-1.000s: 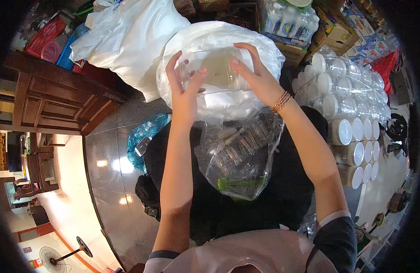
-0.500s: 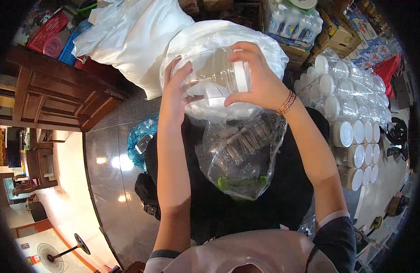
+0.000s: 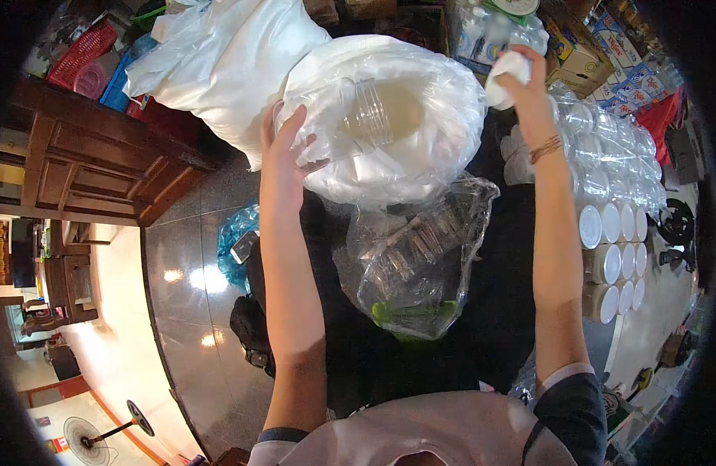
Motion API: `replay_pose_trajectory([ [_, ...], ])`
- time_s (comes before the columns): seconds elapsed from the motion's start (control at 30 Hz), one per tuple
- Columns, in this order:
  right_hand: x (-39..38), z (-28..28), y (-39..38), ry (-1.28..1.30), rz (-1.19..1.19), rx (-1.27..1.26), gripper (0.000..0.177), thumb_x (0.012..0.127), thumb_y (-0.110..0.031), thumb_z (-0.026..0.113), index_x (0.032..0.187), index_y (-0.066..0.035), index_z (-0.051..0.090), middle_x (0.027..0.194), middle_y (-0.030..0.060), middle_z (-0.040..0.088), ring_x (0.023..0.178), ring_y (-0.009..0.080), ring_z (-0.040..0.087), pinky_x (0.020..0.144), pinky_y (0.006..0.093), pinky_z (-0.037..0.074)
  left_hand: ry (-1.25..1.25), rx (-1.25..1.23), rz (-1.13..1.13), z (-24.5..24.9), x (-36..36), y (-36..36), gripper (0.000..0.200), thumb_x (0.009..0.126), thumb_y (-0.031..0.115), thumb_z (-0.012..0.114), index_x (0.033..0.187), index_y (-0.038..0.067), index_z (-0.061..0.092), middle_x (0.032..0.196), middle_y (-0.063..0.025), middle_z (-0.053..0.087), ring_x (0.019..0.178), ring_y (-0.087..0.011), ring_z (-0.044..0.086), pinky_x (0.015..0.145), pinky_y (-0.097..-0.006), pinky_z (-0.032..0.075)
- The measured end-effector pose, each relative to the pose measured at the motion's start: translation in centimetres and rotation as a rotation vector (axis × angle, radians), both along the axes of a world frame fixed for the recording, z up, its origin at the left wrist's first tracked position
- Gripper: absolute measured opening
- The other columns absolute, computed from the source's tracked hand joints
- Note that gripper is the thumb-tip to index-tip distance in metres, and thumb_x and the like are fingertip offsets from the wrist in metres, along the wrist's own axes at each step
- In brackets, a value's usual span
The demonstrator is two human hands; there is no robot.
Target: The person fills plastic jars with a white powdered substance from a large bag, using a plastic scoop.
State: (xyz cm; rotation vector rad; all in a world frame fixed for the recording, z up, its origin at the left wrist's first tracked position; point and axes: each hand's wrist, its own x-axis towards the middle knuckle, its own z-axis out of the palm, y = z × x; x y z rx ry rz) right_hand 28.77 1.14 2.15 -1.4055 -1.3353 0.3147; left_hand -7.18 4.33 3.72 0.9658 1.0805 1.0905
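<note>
My left hand (image 3: 286, 144) is wrapped round the base of a clear plastic jar (image 3: 364, 113), which lies sideways over the open sack with its uncapped mouth toward the right. Up and to the right, my right hand (image 3: 527, 89) grips a white lid (image 3: 507, 79), well apart from the jar. Below the jar stands the white sack (image 3: 404, 175), lined with clear plastic, its pale contents partly visible. A clear plastic bag (image 3: 420, 256) with clear plastic pieces and something green (image 3: 412, 312) inside rests on my lap.
Filled jars with white lids (image 3: 606, 264) are stacked at the right, beneath plastic-wrapped jars (image 3: 606, 147). Another white sack (image 3: 226, 70) leans at the upper left. A blue plastic bag (image 3: 232, 233) with a phone-like object (image 3: 245, 246) lies on the dark tiled floor.
The white lid has come off the jar and moved up and right in my right hand. My left hand stays on the jar, which is tilted a little differently.
</note>
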Motion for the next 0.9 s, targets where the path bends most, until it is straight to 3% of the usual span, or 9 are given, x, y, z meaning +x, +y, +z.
replay_pose_trajectory([
  [0.07,3.7,-0.8,0.0,0.74,0.021,0.009,0.061,0.078,-0.019,0.074,0.128,-0.005,0.041,0.123,0.0138,0.051,0.11,0.0288,0.057,0.091,0.0362,0.052,-0.016,-0.027,0.016,0.3,0.1,-0.2,0.084,0.078,0.043,0.073,0.145,0.018,0.029,0.141,-0.0146,0.036,0.123,-0.039,0.04,0.088,-0.0537,0.047],
  [0.2,14.8,-5.0,-1.8,0.212,0.079,-0.005,0.049,0.086,-0.021,0.064,0.125,-0.001,0.042,0.129,0.0169,0.051,0.118,0.0341,0.055,0.097,0.041,0.05,-0.026,-0.023,-0.006,-0.1,0.0,0.0,0.088,0.079,0.045,0.072,0.148,0.017,0.025,0.145,-0.0202,0.031,0.127,-0.0409,0.04,0.087,-0.0582,0.046],
  [0.27,11.5,0.0,-4.1,1.414,-0.2,0.052,0.042,0.094,-0.03,0.05,0.121,0.002,0.049,0.134,0.0201,0.051,0.121,0.0383,0.053,0.102,0.0516,0.046,-0.014,-0.015,-0.012,0.1,0.2,-0.2,0.088,0.079,0.045,0.072,0.148,0.017,0.025,0.145,-0.0203,0.031,0.127,-0.0403,0.041,0.088,-0.0581,0.045],
  [0.37,18.8,-5.1,-5.1,1.827,-0.217,0.422,0.046,0.098,-0.035,0.034,0.121,0.001,0.053,0.128,0.0209,0.055,0.122,0.0402,0.052,0.103,0.0578,0.043,0.01,-0.008,-0.023,-0.1,0.6,-0.2,0.087,0.079,0.043,0.072,0.148,0.017,0.025,0.145,-0.0195,0.031,0.126,-0.0396,0.041,0.089,-0.0582,0.044],
  [0.5,23.4,-9.6,-5.6,1.654,-0.644,0.368,0.049,0.101,-0.036,0.024,0.124,-0.006,0.055,0.112,0.0161,0.066,0.104,0.033,0.064,0.092,0.0524,0.049,0.037,0.016,0.008,-0.2,1.1,-0.1,0.087,0.079,0.041,0.072,0.148,0.017,0.025,0.142,-0.0182,0.034,0.125,-0.0386,0.04,0.089,-0.0585,0.044],
  [0.63,28.1,-13.3,-6.4,1.896,-0.648,0.428,0.048,0.101,-0.038,0.025,0.122,-0.008,0.056,0.107,0.0133,0.068,0.094,0.0304,0.066,0.089,0.0516,0.049,0.002,-0.011,0.048,0.0,1.5,-0.2,0.087,0.078,0.039,0.073,0.148,0.017,0.025,0.138,-0.0167,0.035,0.124,-0.0381,0.04,0.089,-0.0594,0.044],
  [0.73,28.3,-13.8,-6.5,1.845,-0.614,0.427,0.051,0.101,-0.04,0.026,0.134,-0.009,0.049,0.127,0.0128,0.06,0.112,0.0284,0.059,0.096,0.0507,0.046,-0.016,-0.032,0.043,-0.3,1.5,-0.1,0.087,0.078,0.04,0.074,0.148,0.019,0.025,0.138,-0.0165,0.033,0.125,-0.0384,0.04,0.09,-0.0609,0.042],
  [0.8,25.1,-11.2,-6.7,1.792,-0.776,0.385,0.057,0.101,-0.043,0.028,0.147,-0.011,0.033,0.151,0.0089,0.038,0.134,0.0246,0.041,0.107,0.0457,0.038,-0.028,-0.04,0.032,-0.3,1.5,0.0,0.087,0.079,0.041,0.074,0.148,0.02,0.025,0.139,-0.0167,0.032,0.125,-0.0387,0.04,0.091,-0.0616,0.041],
  [0.9,20.8,-7.1,-7.3,1.676,-0.777,0.298,0.059,0.1,-0.044,0.029,0.149,-0.011,0.028,0.155,0.0068,0.03,0.138,0.021,0.034,0.111,0.0396,0.032,-0.104,-0.122,0.055,0.0,1.5,-0.2,0.088,0.079,0.043,0.074,0.148,0.022,0.024,0.141,-0.017,0.03,0.125,-0.0391,0.04,0.092,-0.0626,0.04],
])
